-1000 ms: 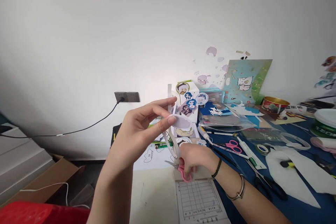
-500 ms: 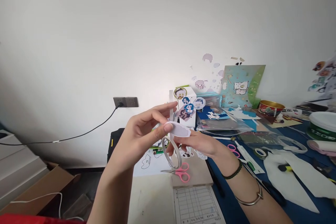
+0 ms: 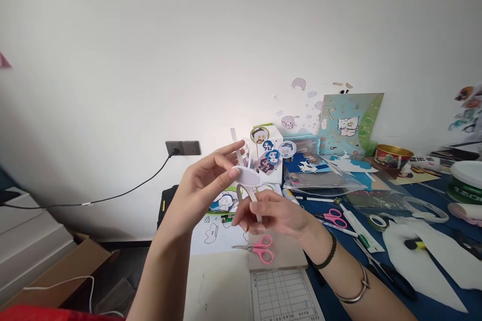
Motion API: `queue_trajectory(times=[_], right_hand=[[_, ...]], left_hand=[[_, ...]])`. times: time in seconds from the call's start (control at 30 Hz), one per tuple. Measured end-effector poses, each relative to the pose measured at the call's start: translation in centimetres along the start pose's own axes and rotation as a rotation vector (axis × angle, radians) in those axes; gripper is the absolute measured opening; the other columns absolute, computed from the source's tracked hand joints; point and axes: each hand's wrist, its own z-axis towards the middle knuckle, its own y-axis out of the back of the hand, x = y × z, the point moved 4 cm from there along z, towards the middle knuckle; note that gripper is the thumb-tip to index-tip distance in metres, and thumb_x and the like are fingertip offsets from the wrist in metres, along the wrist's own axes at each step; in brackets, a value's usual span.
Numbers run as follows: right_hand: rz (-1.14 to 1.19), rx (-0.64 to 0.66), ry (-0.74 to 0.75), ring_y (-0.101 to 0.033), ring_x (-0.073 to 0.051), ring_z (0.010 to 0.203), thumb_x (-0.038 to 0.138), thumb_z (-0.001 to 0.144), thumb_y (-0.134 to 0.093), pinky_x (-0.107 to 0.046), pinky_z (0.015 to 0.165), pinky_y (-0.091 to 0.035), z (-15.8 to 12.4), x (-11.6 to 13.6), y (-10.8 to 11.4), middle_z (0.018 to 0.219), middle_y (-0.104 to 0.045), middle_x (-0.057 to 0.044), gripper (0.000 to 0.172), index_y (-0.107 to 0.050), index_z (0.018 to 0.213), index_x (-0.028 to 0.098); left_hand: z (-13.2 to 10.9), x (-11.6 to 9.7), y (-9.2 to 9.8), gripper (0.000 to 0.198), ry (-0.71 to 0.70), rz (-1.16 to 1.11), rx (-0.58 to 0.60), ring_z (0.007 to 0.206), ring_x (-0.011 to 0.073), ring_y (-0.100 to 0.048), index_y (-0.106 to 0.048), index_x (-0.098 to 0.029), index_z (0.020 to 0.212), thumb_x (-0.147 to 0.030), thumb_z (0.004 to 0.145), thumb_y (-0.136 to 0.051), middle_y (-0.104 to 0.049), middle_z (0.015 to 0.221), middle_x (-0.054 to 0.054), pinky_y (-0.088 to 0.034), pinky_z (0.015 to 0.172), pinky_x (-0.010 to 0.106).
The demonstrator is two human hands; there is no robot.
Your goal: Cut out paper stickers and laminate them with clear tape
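Between the thumb and fingers of my left hand (image 3: 211, 185) is an oval paper cutout (image 3: 248, 176), pale lilac with a white border. A narrow white strip (image 3: 253, 196) passes behind the cutout; one end sticks up above my left fingers, the other runs down to my right hand. My right hand (image 3: 273, 210) is closed around the lower part of this strip, fingers curled, just below the cutout. Part of a curved white band shows left of the strip. Below my hands, pink-handled scissors (image 3: 259, 249) lie on a beige pad.
A printed grid sheet (image 3: 282, 293) lies at the front. Behind my hands stands a white box (image 3: 276, 173) covered in character stickers. To the right are a second pair of pink scissors (image 3: 335, 218), tape (image 3: 377, 221), white sheet pieces (image 3: 406, 261) and a gold-rimmed bowl (image 3: 393, 155).
My right hand has come down and left from behind the cutout, its fingers now curled on the strip. The hanging loop is mostly hidden. The cutout has shifted slightly left and up.
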Motion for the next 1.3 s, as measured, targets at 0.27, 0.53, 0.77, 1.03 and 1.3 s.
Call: queue_trajectory(times=[0.27, 0.53, 0.77, 1.03, 1.3], right_hand=[[-0.356, -0.176, 0.237, -0.042, -0.011, 0.055, 0.036, 0.097, -0.034, -0.026, 0.049, -0.027, -0.5, 1.7, -1.1, 0.059, -0.052, -0.004, 0.053, -0.075, 0.074, 0.011], [-0.424, -0.156, 0.435, -0.042, -0.012, 0.051, 0.036, 0.093, -0.04, -0.028, 0.05, -0.033, -1.8, 3.3, -2.8, 0.062, -0.059, -0.004, 0.047, -0.076, 0.069, 0.019], [-0.497, -0.11, 0.498, -0.044, -0.013, 0.053, 0.036, 0.093, -0.038, -0.031, 0.058, -0.037, -3.0, 3.6, -4.2, 0.062, -0.053, -0.004, 0.048, -0.076, 0.069, 0.022], [-0.506, -0.106, 0.51, -0.046, -0.013, 0.052, 0.035, 0.092, -0.037, -0.03, 0.057, -0.037, -3.0, 3.9, -4.1, 0.061, -0.056, -0.004, 0.048, -0.073, 0.064, 0.02], [-0.312, -0.423, 0.369, -0.057, -0.014, 0.059, 0.046, 0.092, -0.044, -0.027, 0.058, -0.043, -2.4, 5.0, -0.3, 0.065, -0.061, -0.001, 0.03, -0.058, 0.089, 0.02]], left_hand=[[-0.3, -0.5, 0.0, 0.013, 0.045, -0.052, 0.069, 0.127, 0.0295, -0.046, -0.062, -0.018, 0.072, -0.022, 0.085, -0.06, -0.052, 0.137, 0.006, -0.042, 0.1, 0.042], [-0.6, -0.8, -0.4, 0.013, -0.145, -0.266, 0.298, 0.133, 0.0362, -0.036, -0.061, -0.019, 0.073, -0.021, 0.084, -0.058, -0.035, 0.15, -0.001, -0.031, 0.107, 0.054], [0.3, 0.5, 0.3, 0.018, -0.127, -0.295, 0.31, 0.135, 0.0391, -0.031, -0.059, -0.017, 0.061, -0.028, 0.075, -0.065, -0.028, 0.152, 0.0, -0.033, 0.104, 0.054], [0.7, 3.6, -1.9, 0.019, 0.064, -0.435, 0.469, 0.09, 0.0262, -0.06, -0.057, -0.018, 0.064, -0.033, 0.071, -0.067, -0.064, 0.093, 0.01, -0.044, 0.084, 0.042], [0.7, 2.8, -0.8, 0.019, 0.015, -0.322, 0.358, 0.07, 0.0179, -0.045, -0.058, -0.019, 0.064, -0.035, 0.072, -0.066, -0.046, 0.073, 0.003, -0.037, 0.066, 0.03]])
